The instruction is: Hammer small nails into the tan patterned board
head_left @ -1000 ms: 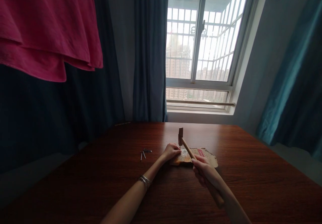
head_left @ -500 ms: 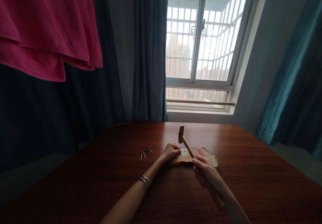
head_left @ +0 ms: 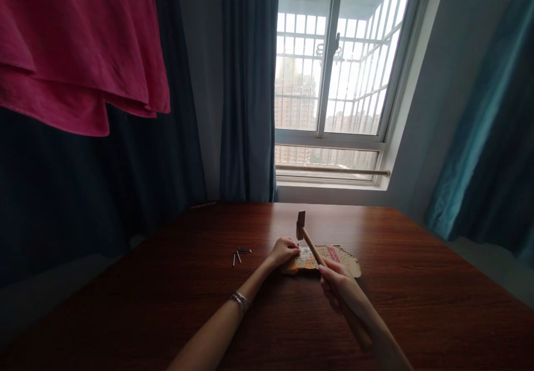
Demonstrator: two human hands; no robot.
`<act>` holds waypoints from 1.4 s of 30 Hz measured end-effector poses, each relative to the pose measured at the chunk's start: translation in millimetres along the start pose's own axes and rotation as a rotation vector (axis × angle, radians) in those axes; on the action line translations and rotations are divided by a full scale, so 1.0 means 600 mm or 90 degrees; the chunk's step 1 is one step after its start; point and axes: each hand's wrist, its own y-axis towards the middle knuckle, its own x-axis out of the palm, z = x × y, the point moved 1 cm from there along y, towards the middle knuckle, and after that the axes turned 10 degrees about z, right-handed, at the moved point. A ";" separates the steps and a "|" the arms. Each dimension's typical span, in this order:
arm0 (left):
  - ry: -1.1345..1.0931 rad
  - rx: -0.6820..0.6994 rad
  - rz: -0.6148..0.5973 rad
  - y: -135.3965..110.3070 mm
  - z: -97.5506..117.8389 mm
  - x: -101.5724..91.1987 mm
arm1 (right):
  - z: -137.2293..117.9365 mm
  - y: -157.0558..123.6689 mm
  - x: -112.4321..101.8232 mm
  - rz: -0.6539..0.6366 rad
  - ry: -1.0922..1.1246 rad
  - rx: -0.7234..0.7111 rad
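Note:
My right hand (head_left: 337,283) is wrapped round the wooden handle of a hammer (head_left: 312,244), whose head is raised just above the far left part of a patterned piece of cardboard (head_left: 347,260). The cardboard lies flat on the table and has a spotted top with a pink patch. At its left end my left hand (head_left: 284,250) pinches a small upright nail (head_left: 298,245), close under the hammer head. Several loose nails (head_left: 238,253) lie on the table to the left of my left hand.
The brown wooden table (head_left: 267,326) reaches to the wall under a barred window (head_left: 325,82). Blue curtains (head_left: 249,82) hang beside it. A pink cloth (head_left: 83,48) hangs at upper left.
The hammer head has dropped very slightly. My left hand and the cardboard stay in the same place.

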 end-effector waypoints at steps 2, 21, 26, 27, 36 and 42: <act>-0.003 0.002 -0.004 0.000 -0.001 0.000 | 0.004 0.000 0.000 0.000 -0.002 0.014; -0.002 0.020 0.001 0.003 -0.010 0.003 | 0.006 0.002 0.002 -0.004 0.036 -0.008; 0.011 0.004 -0.006 0.001 -0.002 0.000 | 0.021 -0.003 -0.001 0.011 0.042 0.014; 0.005 0.008 -0.004 0.001 -0.002 0.000 | 0.020 -0.004 -0.002 0.012 0.049 0.006; 0.005 0.035 -0.057 0.001 0.012 -0.016 | 0.023 0.009 -0.036 0.083 0.039 -0.016; -0.058 -0.033 -0.136 0.009 0.007 -0.022 | 0.054 0.020 -0.078 0.170 -0.022 -0.041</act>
